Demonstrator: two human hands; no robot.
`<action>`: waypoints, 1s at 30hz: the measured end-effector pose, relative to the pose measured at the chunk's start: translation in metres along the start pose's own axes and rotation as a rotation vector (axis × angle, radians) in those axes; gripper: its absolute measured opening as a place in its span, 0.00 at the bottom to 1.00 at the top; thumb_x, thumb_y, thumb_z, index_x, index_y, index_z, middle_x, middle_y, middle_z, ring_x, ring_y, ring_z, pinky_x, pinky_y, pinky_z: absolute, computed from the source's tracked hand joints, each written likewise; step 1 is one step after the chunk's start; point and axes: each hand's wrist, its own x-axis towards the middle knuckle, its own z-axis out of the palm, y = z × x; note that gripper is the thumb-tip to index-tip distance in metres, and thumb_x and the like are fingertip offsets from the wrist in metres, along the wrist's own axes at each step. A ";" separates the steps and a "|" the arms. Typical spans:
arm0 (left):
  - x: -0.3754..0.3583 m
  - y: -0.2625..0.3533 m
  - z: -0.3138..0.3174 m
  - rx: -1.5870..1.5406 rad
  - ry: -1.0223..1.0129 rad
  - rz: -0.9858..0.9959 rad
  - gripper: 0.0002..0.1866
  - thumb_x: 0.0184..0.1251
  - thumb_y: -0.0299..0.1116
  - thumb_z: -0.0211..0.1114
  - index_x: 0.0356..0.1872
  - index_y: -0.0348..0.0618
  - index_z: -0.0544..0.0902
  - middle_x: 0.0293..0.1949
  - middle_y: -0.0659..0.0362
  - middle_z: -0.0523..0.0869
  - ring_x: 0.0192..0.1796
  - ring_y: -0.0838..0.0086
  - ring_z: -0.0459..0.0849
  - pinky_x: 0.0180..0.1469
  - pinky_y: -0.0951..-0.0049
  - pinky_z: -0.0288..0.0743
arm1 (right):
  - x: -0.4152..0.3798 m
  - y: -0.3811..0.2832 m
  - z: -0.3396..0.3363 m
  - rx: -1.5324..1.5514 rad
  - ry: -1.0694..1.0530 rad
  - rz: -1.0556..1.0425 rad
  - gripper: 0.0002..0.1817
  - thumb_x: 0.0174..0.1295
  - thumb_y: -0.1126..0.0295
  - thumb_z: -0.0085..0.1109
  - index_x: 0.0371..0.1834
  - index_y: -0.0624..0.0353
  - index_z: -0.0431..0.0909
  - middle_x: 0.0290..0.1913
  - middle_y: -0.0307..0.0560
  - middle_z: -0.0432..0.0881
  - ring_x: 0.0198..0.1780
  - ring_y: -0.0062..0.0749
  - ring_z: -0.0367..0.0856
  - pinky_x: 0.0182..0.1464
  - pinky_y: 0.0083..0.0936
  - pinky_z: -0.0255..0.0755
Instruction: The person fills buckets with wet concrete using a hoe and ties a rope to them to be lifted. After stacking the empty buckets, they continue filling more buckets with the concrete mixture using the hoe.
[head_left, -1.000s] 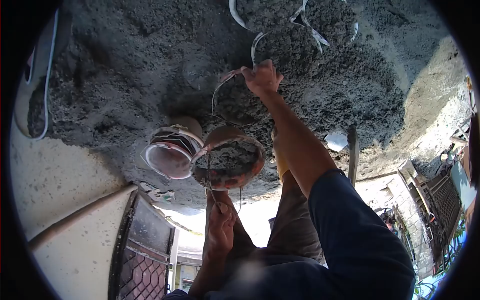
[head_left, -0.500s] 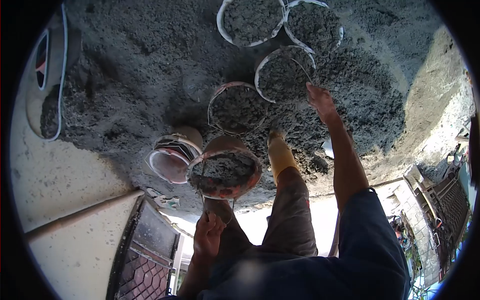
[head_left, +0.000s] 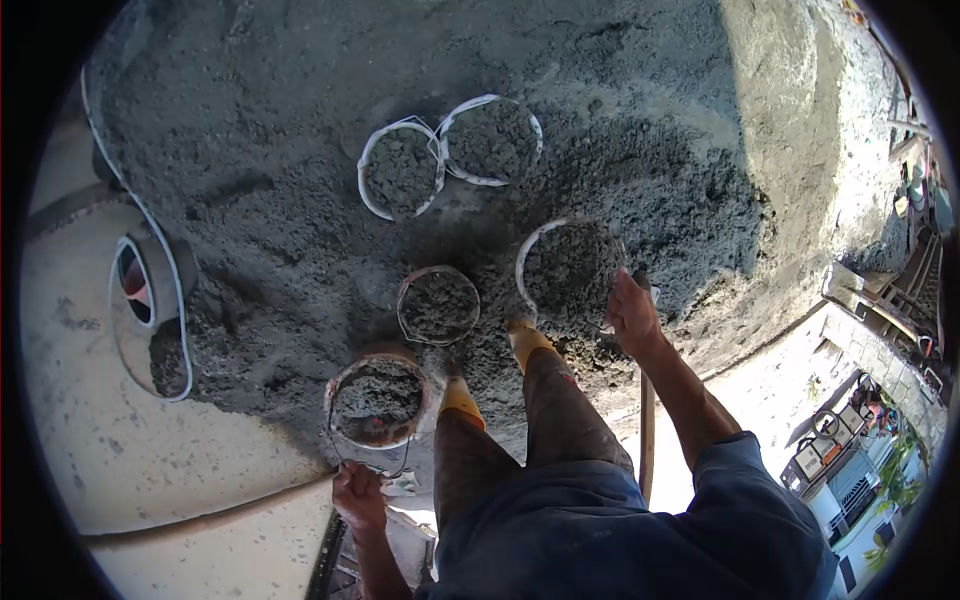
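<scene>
My left hand (head_left: pixel 360 497) is closed on the thin wire handle of a reddish-rimmed bucket (head_left: pixel 374 357), which holds wet grey concrete mix and some reddish patches. On the other side, my right hand (head_left: pixel 632 312) grips the handle of a white-rimmed bucket (head_left: pixel 524 262), full of dark grey mix. Between them stands a smaller filled bucket (head_left: pixel 402 305), in front of my yellow boots (head_left: pixel 460 402). Farther out, two white-rimmed buckets (head_left: pixel 362 178) filled with mix sit side by side, their rims touching in this view.
Wet grey mix (head_left: pixel 660 190) covers the ground, heaped at the right. A wooden shaft (head_left: pixel 648 440) stands beside my right leg. Left are a pale curved line (head_left: pixel 160 235), a container (head_left: pixel 137 280) and a speckled cream surface (head_left: pixel 90 420). Clutter (head_left: pixel 840 430) lies far right.
The view has shifted. The right-hand bucket now sits nearer my feet, apart from the white-rimmed pair. The left-hand bucket is farther left of my legs, and the nested buckets beside it no longer show.
</scene>
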 end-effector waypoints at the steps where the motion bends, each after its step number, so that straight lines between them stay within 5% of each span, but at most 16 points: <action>1: 0.001 0.011 0.005 -0.004 -0.010 0.002 0.09 0.60 0.40 0.60 0.29 0.50 0.71 0.17 0.71 0.54 0.20 0.83 0.55 0.30 0.77 0.65 | -0.016 0.000 -0.025 -0.245 -0.024 -0.375 0.17 0.68 0.57 0.47 0.21 0.48 0.62 0.15 0.31 0.53 0.17 0.18 0.54 0.19 0.21 0.55; 3: 0.009 0.032 0.030 0.074 -0.070 0.020 0.11 0.61 0.41 0.58 0.25 0.52 0.69 0.15 0.72 0.53 0.17 0.83 0.54 0.25 0.78 0.62 | -0.042 -0.024 -0.061 0.241 0.191 0.171 0.16 0.66 0.57 0.48 0.21 0.49 0.64 0.14 0.32 0.54 0.15 0.19 0.56 0.18 0.23 0.56; 6: 0.026 0.058 0.053 0.140 -0.148 0.006 0.14 0.62 0.40 0.55 0.18 0.55 0.64 0.13 0.72 0.54 0.14 0.83 0.53 0.20 0.74 0.59 | -0.065 -0.034 -0.105 0.525 0.417 0.293 0.16 0.64 0.56 0.51 0.22 0.51 0.65 0.12 0.33 0.53 0.14 0.20 0.56 0.17 0.24 0.56; 10: 0.044 0.087 0.115 0.163 -0.226 0.004 0.15 0.63 0.40 0.53 0.18 0.55 0.63 0.13 0.70 0.54 0.14 0.81 0.53 0.19 0.73 0.58 | -0.084 -0.046 -0.159 0.550 0.703 0.190 0.19 0.60 0.53 0.55 0.18 0.49 0.64 0.11 0.33 0.54 0.11 0.23 0.54 0.17 0.26 0.54; 13: 0.062 0.096 0.162 0.336 -0.217 0.050 0.18 0.66 0.42 0.52 0.16 0.55 0.60 0.13 0.69 0.55 0.14 0.80 0.54 0.19 0.72 0.56 | -0.091 -0.052 -0.199 0.627 0.900 0.189 0.14 0.58 0.58 0.56 0.31 0.60 0.79 0.14 0.38 0.63 0.15 0.25 0.61 0.20 0.26 0.57; 15: 0.094 0.083 0.179 0.874 -0.467 0.782 0.15 0.64 0.41 0.51 0.19 0.52 0.60 0.12 0.68 0.58 0.12 0.76 0.56 0.17 0.72 0.54 | -0.098 -0.056 -0.227 0.645 1.010 0.240 0.14 0.57 0.58 0.57 0.22 0.51 0.67 0.10 0.35 0.53 0.10 0.26 0.55 0.14 0.27 0.54; 16: 0.108 0.091 0.211 0.865 -0.510 0.801 0.15 0.64 0.41 0.51 0.19 0.52 0.60 0.12 0.68 0.58 0.12 0.76 0.56 0.17 0.72 0.54 | -0.101 -0.062 -0.237 0.702 1.044 0.265 0.14 0.57 0.58 0.57 0.20 0.51 0.67 0.10 0.35 0.54 0.09 0.26 0.55 0.14 0.28 0.55; 18: 0.129 0.109 0.267 0.330 -0.117 -0.235 0.11 0.64 0.39 0.51 0.25 0.46 0.68 0.15 0.65 0.63 0.13 0.72 0.60 0.16 0.71 0.61 | -0.103 -0.067 -0.255 0.730 1.075 0.295 0.15 0.56 0.59 0.58 0.18 0.51 0.68 0.10 0.36 0.57 0.09 0.27 0.56 0.15 0.30 0.60; 21: 0.170 0.110 0.364 0.333 -0.257 -0.199 0.13 0.65 0.40 0.51 0.22 0.48 0.66 0.14 0.66 0.61 0.13 0.74 0.58 0.17 0.71 0.59 | -0.105 -0.087 -0.274 0.860 0.971 0.369 0.14 0.55 0.59 0.60 0.18 0.52 0.71 0.09 0.37 0.60 0.10 0.30 0.60 0.21 0.30 0.70; 23: 0.170 0.101 0.381 0.362 -0.304 -0.209 0.15 0.66 0.41 0.51 0.20 0.51 0.63 0.14 0.67 0.59 0.13 0.76 0.56 0.18 0.71 0.57 | -0.100 0.006 -0.294 0.541 0.970 0.238 0.13 0.54 0.60 0.62 0.20 0.54 0.73 0.09 0.38 0.60 0.11 0.33 0.62 0.27 0.36 0.74; 25: 0.181 0.080 0.445 0.372 -0.431 -0.196 0.17 0.67 0.42 0.51 0.18 0.53 0.61 0.13 0.68 0.57 0.14 0.78 0.55 0.18 0.71 0.54 | -0.097 0.027 -0.293 -0.454 0.944 0.204 0.11 0.57 0.62 0.61 0.26 0.58 0.77 0.09 0.39 0.61 0.12 0.35 0.62 0.31 0.41 0.74; 26: 0.166 0.075 0.479 0.368 -0.431 -0.203 0.17 0.67 0.42 0.51 0.18 0.53 0.61 0.13 0.68 0.57 0.14 0.78 0.55 0.18 0.71 0.54 | -0.089 0.072 -0.305 -0.462 0.946 0.205 0.11 0.57 0.62 0.61 0.26 0.58 0.77 0.09 0.39 0.61 0.12 0.35 0.62 0.31 0.41 0.74; 27: 0.129 0.080 0.535 0.423 -0.374 -0.207 0.16 0.67 0.40 0.52 0.20 0.53 0.62 0.14 0.68 0.57 0.14 0.78 0.55 0.18 0.72 0.54 | -0.071 0.131 -0.313 0.349 0.899 0.344 0.10 0.60 0.64 0.57 0.37 0.59 0.78 0.10 0.42 0.63 0.13 0.36 0.62 0.27 0.40 0.71; 29: 0.091 0.075 0.610 0.477 -0.390 -0.170 0.12 0.66 0.39 0.53 0.24 0.53 0.63 0.14 0.68 0.58 0.14 0.78 0.56 0.18 0.72 0.53 | -0.055 0.194 -0.294 0.803 1.011 0.224 0.08 0.62 0.65 0.54 0.36 0.58 0.74 0.10 0.44 0.62 0.12 0.35 0.61 0.19 0.37 0.63; 30: 0.086 0.066 0.642 0.471 -0.463 -0.139 0.11 0.66 0.38 0.54 0.25 0.53 0.63 0.14 0.68 0.58 0.14 0.78 0.56 0.19 0.72 0.53 | -0.078 0.154 -0.301 0.817 1.019 0.238 0.08 0.62 0.65 0.54 0.36 0.58 0.74 0.10 0.44 0.62 0.12 0.35 0.61 0.19 0.37 0.63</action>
